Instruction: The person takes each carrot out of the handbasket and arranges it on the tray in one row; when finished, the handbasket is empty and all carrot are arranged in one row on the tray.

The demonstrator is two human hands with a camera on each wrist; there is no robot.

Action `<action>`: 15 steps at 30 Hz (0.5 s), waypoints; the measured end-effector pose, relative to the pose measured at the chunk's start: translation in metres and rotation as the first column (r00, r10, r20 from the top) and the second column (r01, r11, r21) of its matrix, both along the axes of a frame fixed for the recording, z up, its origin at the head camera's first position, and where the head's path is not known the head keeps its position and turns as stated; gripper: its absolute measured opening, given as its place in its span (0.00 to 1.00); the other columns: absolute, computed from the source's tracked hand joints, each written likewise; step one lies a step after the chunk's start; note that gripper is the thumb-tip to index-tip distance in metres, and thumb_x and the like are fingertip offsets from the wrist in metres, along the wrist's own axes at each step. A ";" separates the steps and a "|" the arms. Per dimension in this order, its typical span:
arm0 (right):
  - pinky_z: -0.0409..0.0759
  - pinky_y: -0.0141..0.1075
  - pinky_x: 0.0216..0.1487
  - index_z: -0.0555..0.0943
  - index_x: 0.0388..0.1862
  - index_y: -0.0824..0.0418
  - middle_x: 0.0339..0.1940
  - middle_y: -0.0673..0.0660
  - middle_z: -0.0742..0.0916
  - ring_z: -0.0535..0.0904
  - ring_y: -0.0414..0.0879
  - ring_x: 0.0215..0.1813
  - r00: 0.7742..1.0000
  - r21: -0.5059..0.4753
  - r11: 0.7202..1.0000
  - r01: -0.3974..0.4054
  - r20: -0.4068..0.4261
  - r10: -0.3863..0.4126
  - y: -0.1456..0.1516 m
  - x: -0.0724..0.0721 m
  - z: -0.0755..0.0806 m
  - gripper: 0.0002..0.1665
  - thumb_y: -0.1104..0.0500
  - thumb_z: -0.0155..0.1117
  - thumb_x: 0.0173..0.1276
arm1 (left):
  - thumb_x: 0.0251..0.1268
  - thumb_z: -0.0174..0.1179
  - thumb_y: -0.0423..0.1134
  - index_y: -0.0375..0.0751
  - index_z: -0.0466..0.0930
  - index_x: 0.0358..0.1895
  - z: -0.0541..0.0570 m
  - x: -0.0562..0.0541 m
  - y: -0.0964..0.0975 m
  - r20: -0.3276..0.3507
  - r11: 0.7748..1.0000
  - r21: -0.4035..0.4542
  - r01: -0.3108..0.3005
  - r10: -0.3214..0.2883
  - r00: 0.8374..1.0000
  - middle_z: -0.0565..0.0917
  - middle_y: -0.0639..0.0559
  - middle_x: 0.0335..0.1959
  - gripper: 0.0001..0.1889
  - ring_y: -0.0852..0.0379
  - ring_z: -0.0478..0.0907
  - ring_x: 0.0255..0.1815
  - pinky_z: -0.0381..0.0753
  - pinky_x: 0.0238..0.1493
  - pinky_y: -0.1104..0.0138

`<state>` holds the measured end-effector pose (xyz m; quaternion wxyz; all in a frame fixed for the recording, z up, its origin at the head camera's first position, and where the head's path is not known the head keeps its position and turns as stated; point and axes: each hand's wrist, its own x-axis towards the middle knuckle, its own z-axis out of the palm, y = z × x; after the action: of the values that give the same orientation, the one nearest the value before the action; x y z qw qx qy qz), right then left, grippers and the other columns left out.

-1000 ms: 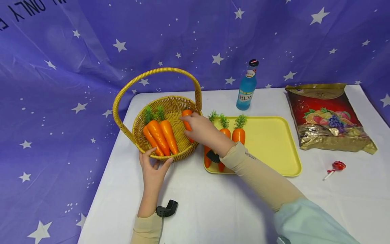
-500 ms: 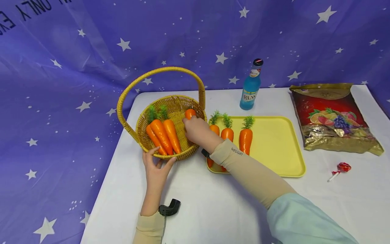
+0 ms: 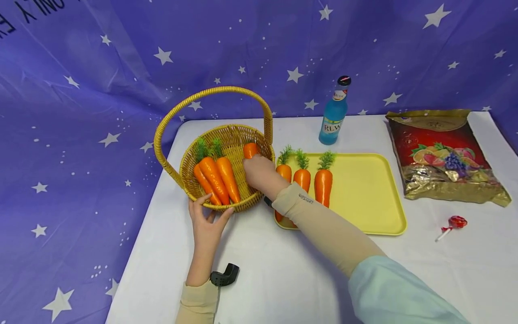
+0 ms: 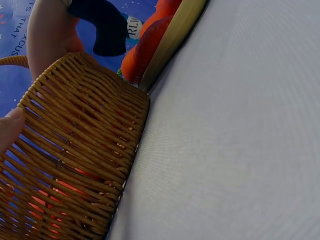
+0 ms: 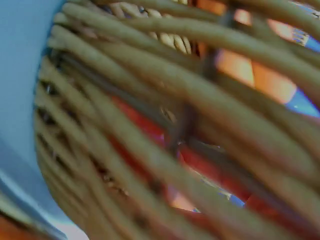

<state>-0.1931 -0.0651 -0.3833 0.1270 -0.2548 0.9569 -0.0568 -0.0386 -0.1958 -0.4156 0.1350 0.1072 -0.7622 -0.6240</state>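
Basket [image 3: 238, 155] stands on the white desk [image 3: 275, 270], three carrots [image 3: 213, 180] inside. The left hand [image 3: 205, 225] has its grip, spread fairly wide, on the near rim [image 3: 218, 208]. The right hand [image 3: 263, 173] covers part of a fourth carrot [image 3: 250, 150] in there; how closed its grip is, or on what, I cannot tell

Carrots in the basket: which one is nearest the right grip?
The lone carrot at the right side of the basket, partly covered by the right grip; the other three carrots lie bunched together on the left.
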 end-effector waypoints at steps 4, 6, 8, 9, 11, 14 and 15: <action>0.81 0.43 0.30 0.82 0.47 0.58 0.41 0.60 0.83 0.81 0.53 0.40 1.000 -0.009 1.000 0.016 0.002 -0.015 -0.002 -0.001 -0.003 0.12 0.62 0.51 0.73 | 0.55 0.71 0.33 0.30 0.63 0.61 0.000 0.000 0.000 0.003 1.000 -0.002 -0.001 0.001 1.000 0.29 0.38 0.76 0.33 0.40 0.39 0.75 0.65 0.64 0.47; 0.81 0.43 0.29 0.83 0.44 0.57 0.40 0.60 0.83 0.81 0.53 0.39 1.000 -0.021 0.999 0.027 0.004 -0.026 -0.003 -0.001 -0.004 0.12 0.62 0.52 0.73 | 0.55 0.71 0.33 0.30 0.64 0.61 0.001 0.000 0.000 -0.001 1.000 -0.001 -0.003 0.003 1.000 0.29 0.38 0.76 0.33 0.39 0.39 0.75 0.65 0.64 0.47; 0.81 0.43 0.28 0.83 0.44 0.57 0.39 0.59 0.84 0.81 0.53 0.38 1.000 -0.028 0.999 0.029 -0.001 -0.029 -0.004 -0.001 -0.005 0.11 0.61 0.52 0.74 | 0.55 0.71 0.32 0.29 0.64 0.61 0.000 0.000 0.000 -0.005 1.000 0.000 -0.004 0.004 1.000 0.30 0.38 0.76 0.33 0.39 0.39 0.75 0.66 0.64 0.47; 0.81 0.42 0.29 0.83 0.45 0.56 0.38 0.59 0.84 0.81 0.53 0.38 1.000 -0.033 0.999 0.026 -0.007 -0.026 -0.004 -0.002 -0.006 0.11 0.61 0.52 0.74 | 0.55 0.71 0.32 0.29 0.64 0.61 0.000 0.000 0.000 -0.007 1.000 0.000 -0.005 0.005 1.000 0.30 0.38 0.76 0.33 0.39 0.40 0.75 0.66 0.64 0.47; 0.81 0.41 0.29 0.83 0.49 0.54 0.40 0.58 0.84 0.81 0.52 0.38 1.000 -0.059 0.998 0.025 -0.015 -0.026 -0.003 -0.001 -0.007 0.13 0.61 0.52 0.74 | 0.55 0.71 0.32 0.29 0.64 0.61 0.000 0.000 0.000 -0.007 1.000 0.000 -0.005 0.005 1.000 0.30 0.38 0.76 0.33 0.39 0.40 0.75 0.66 0.63 0.47; 0.80 0.39 0.31 0.80 0.58 0.51 0.46 0.57 0.85 0.81 0.51 0.41 1.000 -0.126 0.992 0.014 -0.012 -0.016 -0.002 -0.001 -0.008 0.18 0.62 0.53 0.74 | 0.54 0.71 0.32 0.29 0.64 0.61 0.000 0.000 0.000 -0.006 1.000 0.002 -0.004 0.004 1.000 0.30 0.39 0.76 0.33 0.40 0.40 0.75 0.66 0.64 0.47; 0.79 0.38 0.32 0.80 0.60 0.50 0.48 0.56 0.85 0.81 0.50 0.43 1.000 -0.153 0.988 0.008 -0.003 -0.009 -0.002 -0.002 -0.009 0.19 0.62 0.54 0.73 | 0.54 0.71 0.32 0.29 0.64 0.61 0.000 0.000 0.000 -0.006 1.000 0.002 -0.005 0.005 1.000 0.30 0.39 0.76 0.33 0.40 0.41 0.75 0.66 0.63 0.47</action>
<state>-0.1954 -0.0672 -0.3920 0.1050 -0.2600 0.9510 -0.1302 -0.0384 -0.1956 -0.4156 0.1388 0.1071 -0.7610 -0.6246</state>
